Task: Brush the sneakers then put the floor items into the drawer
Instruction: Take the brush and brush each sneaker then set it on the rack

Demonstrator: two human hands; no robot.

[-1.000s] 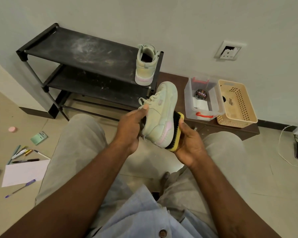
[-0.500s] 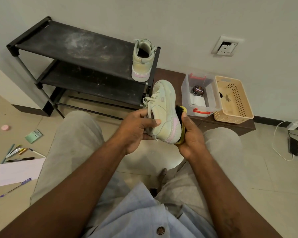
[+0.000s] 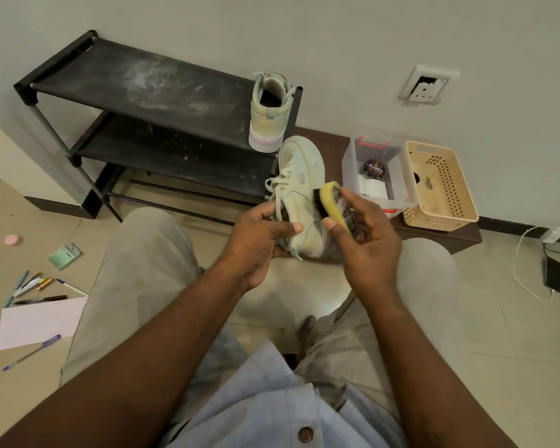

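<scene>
Left hand (image 3: 259, 234) clenched round sneaker (image 3: 299, 202), toe up, side turned out for brushing. Right hand (image 3: 366, 240) fingers grasping brush (image 3: 328, 202), bristles against upper. Second sneaker (image 3: 269, 114) parked on rack (image 3: 149, 92). Pens (image 3: 29, 286), paper (image 3: 39, 321) on floor, awaiting drawer.

The held sneaker (image 3: 301, 192) looks like matt, napped suede-like cloth, as does its mate (image 3: 267, 116) at twelve o'clock on the rack. The brush (image 3: 328, 203) has dark bristles and a glossy yellow plastic back. The rack (image 3: 149, 88) has matt black fabric shelves, dusty and scuffed, on dull metal tubes. At two o'clock stand a clear plastic box (image 3: 401, 176) and a beige perforated plastic basket (image 3: 440, 189). The floor (image 3: 514, 334) is smooth, faintly glossy tile. At nine o'clock lies matt white paper (image 3: 39, 321).
</scene>
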